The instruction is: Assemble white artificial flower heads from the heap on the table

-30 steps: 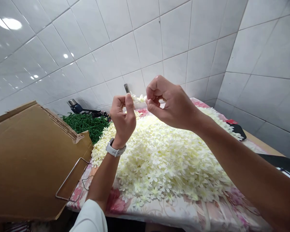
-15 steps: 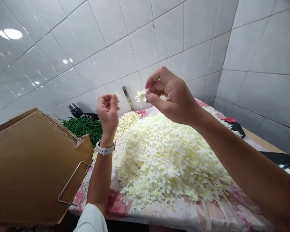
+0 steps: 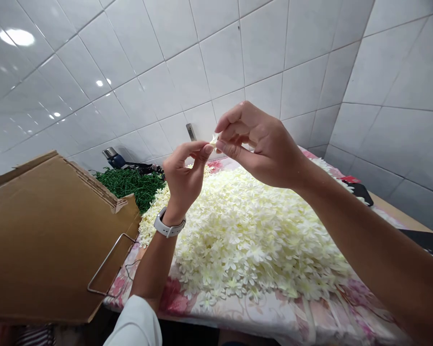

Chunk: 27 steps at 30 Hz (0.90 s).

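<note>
Above the flower pile, my right hand (image 3: 256,144) pinches a small white artificial flower (image 3: 214,139) between thumb and forefinger, its other fingers curled. My left hand (image 3: 185,170), with a pale watch (image 3: 169,226) on its wrist, is closed in a pinch, its fingertips right against that flower. Whatever the left fingertips hold is too small and hidden to name. Below both hands spreads a big heap of white artificial flowers (image 3: 252,235). Small cream-coloured pieces (image 3: 153,218) lie to the left of the heap, partly behind my left arm.
Green wiry stems (image 3: 130,187) are piled at the back left. A cardboard box (image 3: 50,240) with a bent metal wire (image 3: 106,264) stands at the left. A dark blue bottle (image 3: 113,157) leans by the tiled wall (image 3: 223,62). A black phone-like object (image 3: 362,193) rests on the right of the floral cloth (image 3: 245,307).
My left hand has moved right and slightly forward until its fingertips meet the flower in my right hand. The right hand stays nearly in place. The view has shifted slightly.
</note>
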Motion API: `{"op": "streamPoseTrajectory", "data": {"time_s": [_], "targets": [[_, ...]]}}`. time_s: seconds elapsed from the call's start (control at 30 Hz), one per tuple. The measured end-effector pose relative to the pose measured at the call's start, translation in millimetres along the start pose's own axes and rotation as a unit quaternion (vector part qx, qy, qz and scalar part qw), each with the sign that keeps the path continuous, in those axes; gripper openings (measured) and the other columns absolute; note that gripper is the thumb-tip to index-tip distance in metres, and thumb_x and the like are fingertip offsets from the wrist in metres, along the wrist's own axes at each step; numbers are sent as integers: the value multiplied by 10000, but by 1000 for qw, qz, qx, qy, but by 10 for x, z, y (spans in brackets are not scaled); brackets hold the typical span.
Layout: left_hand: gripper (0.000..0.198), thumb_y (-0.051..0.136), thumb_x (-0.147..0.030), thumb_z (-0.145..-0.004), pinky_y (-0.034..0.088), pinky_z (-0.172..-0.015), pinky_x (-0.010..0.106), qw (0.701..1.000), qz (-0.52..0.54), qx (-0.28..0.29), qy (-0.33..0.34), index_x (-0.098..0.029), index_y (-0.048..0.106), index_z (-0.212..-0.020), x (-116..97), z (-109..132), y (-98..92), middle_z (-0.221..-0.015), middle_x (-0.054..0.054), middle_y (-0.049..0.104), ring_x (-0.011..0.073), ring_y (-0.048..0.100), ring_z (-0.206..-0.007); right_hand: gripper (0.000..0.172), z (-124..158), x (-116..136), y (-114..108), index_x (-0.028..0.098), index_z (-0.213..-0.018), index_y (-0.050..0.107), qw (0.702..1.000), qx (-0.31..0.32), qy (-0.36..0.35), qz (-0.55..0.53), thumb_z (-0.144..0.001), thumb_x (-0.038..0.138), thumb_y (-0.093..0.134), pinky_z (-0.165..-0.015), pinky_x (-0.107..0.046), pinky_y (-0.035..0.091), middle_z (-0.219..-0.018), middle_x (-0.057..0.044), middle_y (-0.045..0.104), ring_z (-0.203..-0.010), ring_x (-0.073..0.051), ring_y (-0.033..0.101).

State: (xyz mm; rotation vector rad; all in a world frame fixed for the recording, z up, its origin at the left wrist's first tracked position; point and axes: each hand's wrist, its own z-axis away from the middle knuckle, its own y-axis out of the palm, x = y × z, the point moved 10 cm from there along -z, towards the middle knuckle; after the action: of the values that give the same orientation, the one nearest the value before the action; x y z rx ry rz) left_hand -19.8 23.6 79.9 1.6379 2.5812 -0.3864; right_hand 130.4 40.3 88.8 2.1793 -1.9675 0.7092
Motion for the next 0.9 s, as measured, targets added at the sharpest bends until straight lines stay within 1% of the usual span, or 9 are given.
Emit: {"op": "streamPoseTrajectory", "data": {"time_s": [0.1,0.17,0.3,0.5,0.6,0.7,0.77,0.9], "targets": [[44,726,-241,-898,519,-700,240,998,50,12,-42,-226,746,-935,62,32,30,-805,1,744,95,668,-725,108,-6,21,39,237,-960,565,999,18,3,-44,-908,176,638,-585,-271,500,-761,17,641,-714,-130,628],[17,721,-222,-894,491,-676,236,997,54,3,-48,-222,738,-890,44,54,19,-759,-12,708,86,630,-692,121,-5,21,61,236,-963,572,997,29,8,-77,-901,158,641,-580,-275,502,-752,15,650,-696,-131,624],[62,698,-184,-883,455,-642,235,997,58,-9,-48,-216,726,-838,-8,80,-3,-707,-24,662,77,569,-643,117,6,11,108,231,-971,591,993,48,24,-108,-904,150,641,-616,-280,536,-737,23,613,-684,-124,602],[82,675,-237,-901,465,-599,216,991,100,11,-87,-205,720,-841,17,68,52,-696,-15,654,73,561,-607,107,13,1,122,217,-987,612,989,50,28,-135,-922,132,607,-614,-271,524,-719,23,551,-640,-110,538],[99,679,-262,-916,473,-584,201,989,115,20,-89,-199,714,-848,-13,68,85,-697,-14,659,64,558,-591,100,12,5,102,216,-1004,621,989,45,15,-138,-933,147,611,-600,-275,506,-724,16,540,-629,-112,514],[118,679,-303,-930,488,-608,210,991,100,24,-86,-206,714,-874,-39,87,99,-720,-6,667,72,576,-618,69,12,8,88,216,-1009,632,988,40,9,-147,-949,189,616,-599,-277,494,-747,4,535,-648,-118,509],[110,672,-301,-939,483,-626,214,993,88,23,-79,-215,715,-886,-60,98,93,-725,-7,658,72,570,-633,56,12,1,87,211,-1009,640,987,40,12,-158,-956,222,625,-601,-277,486,-755,0,531,-658,-120,507],[88,671,-263,-940,468,-628,202,993,102,17,-65,-213,716,-884,-110,88,76,-717,-16,638,62,549,-633,127,6,12,111,205,-1021,645,982,55,8,-181,-941,297,682,-568,-263,470,-740,6,529,-639,-115,491]]}}
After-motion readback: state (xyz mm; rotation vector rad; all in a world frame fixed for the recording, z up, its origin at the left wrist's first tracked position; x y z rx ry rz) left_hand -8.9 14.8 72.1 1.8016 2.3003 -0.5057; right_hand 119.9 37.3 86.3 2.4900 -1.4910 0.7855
